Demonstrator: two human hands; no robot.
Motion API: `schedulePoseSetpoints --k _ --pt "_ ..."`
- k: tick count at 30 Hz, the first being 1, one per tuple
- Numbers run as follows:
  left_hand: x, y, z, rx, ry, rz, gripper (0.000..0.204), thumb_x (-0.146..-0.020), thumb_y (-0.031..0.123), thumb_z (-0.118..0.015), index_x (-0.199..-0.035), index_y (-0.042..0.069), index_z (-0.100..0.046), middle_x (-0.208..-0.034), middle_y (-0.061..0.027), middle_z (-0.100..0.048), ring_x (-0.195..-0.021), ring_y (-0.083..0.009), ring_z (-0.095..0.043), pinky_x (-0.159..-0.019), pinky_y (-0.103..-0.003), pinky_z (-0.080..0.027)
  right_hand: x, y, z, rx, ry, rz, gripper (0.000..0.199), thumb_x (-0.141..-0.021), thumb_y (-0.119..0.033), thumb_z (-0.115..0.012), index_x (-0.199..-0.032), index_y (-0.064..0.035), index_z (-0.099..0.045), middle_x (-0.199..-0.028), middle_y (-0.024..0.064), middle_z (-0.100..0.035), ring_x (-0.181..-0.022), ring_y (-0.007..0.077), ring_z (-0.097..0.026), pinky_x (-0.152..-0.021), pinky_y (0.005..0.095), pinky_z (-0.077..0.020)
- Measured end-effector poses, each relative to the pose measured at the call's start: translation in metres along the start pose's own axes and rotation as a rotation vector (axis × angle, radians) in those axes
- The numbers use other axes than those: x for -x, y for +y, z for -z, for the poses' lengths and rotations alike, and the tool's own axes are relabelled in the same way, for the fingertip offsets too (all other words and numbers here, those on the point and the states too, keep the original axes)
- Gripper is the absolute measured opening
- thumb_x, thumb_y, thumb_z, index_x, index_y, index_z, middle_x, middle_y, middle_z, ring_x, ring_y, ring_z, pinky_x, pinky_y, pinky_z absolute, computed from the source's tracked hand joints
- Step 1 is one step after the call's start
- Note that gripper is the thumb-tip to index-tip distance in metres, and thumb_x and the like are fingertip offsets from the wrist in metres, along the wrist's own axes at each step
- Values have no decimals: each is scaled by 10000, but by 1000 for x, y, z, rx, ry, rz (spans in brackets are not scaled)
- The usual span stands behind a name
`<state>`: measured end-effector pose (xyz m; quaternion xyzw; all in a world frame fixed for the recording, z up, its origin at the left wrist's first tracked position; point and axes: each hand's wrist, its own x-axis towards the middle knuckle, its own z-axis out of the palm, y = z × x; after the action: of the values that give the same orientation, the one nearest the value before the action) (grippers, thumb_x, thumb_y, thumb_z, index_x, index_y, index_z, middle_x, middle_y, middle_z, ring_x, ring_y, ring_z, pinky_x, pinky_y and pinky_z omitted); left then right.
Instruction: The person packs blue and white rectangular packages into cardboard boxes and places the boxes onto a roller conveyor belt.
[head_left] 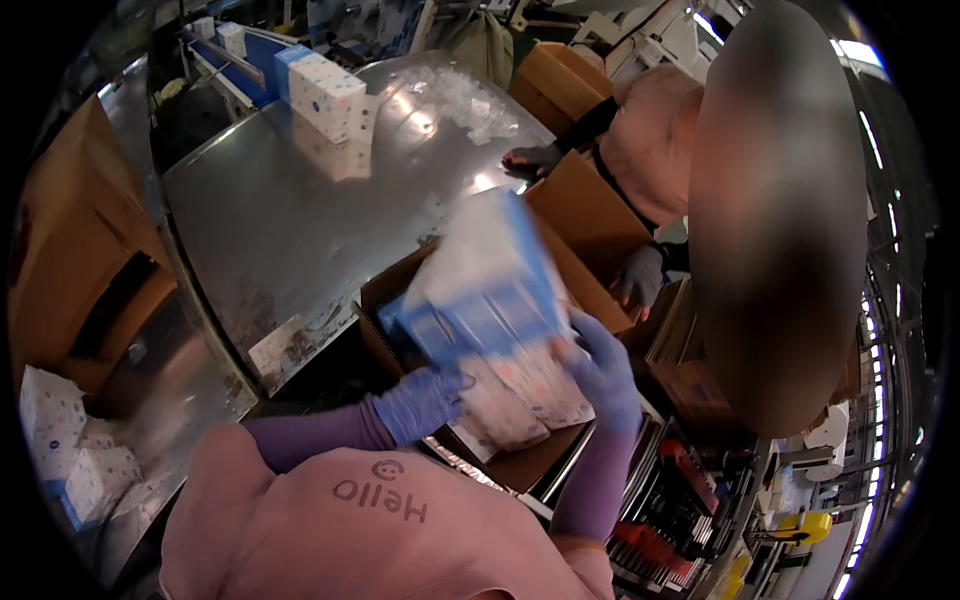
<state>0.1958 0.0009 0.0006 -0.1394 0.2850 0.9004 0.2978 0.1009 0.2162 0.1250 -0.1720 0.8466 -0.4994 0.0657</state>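
Observation:
My left hand (422,402) and my right hand (604,372), both in purple gloves, grip a large blue and white wrapped pack (490,290) from its two sides. The pack is blurred and tilted, held just over an open cardboard box (560,440) in front of me. More white packs with a small pattern (520,395) lie inside that box, under the one I hold.
A shiny metal table (290,220) stretches behind the box, with another white pack (328,95) at its far end near a blue conveyor (245,62). A co-worker in pink stands at right, gloved hands (638,278) on box flaps. More packs (70,450) sit at lower left.

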Motion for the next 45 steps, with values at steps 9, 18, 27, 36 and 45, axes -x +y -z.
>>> schedulePoseSetpoints --k 9,18,27,36,45 --pt "72 60 6 -368 69 -399 401 -916 154 -539 -1272 -21 -478 -1191 -142 -551 -1100 -217 -560 -944 -332 -471 -102 124 -1 -79 -472 -724 580 -836 -507 -636 -1200 -62 -560 -1039 24 -607 -957 115 -540 -847 312 -452" --pt "169 84 253 -905 1443 -1006 328 -861 155 -569 -1171 49 -568 -1044 -124 -593 -976 -235 -565 -894 -330 -444 -90 125 -82 394 195 266 1295 -578 -277 -864 -1484 -107 46 -1358 221 -288 -1233 365 -375 -1035 426 -341" --pt "292 108 345 -1040 2333 -49 340 -837 264 -542 -1164 171 -540 -1164 -184 -524 -1048 -387 -530 -874 -459 -441 -66 26 -50 547 205 247 1154 -551 70 -696 -1502 -145 -77 -1135 129 -388 -1083 299 -458 -981 381 -370" --pt "323 97 425 -1349 2043 -76 188 -841 155 -530 -942 7 -585 -1009 -213 -639 -953 -386 -610 -827 -457 -487 -68 237 -123 1034 -154 13 718 -840 -240 -540 -1475 -293 -209 -1540 185 -69 -1401 402 -88 -1090 592 -74" --pt "263 159 288 -666 1253 -714 404 -880 54 -526 -1266 96 -411 -869 -67 -530 -791 -136 -571 -670 -250 -524 2 133 -63 760 -373 -802 856 -826 -404 -572 -1469 -52 -131 -1182 274 -568 -1083 382 -575 -911 393 -451"
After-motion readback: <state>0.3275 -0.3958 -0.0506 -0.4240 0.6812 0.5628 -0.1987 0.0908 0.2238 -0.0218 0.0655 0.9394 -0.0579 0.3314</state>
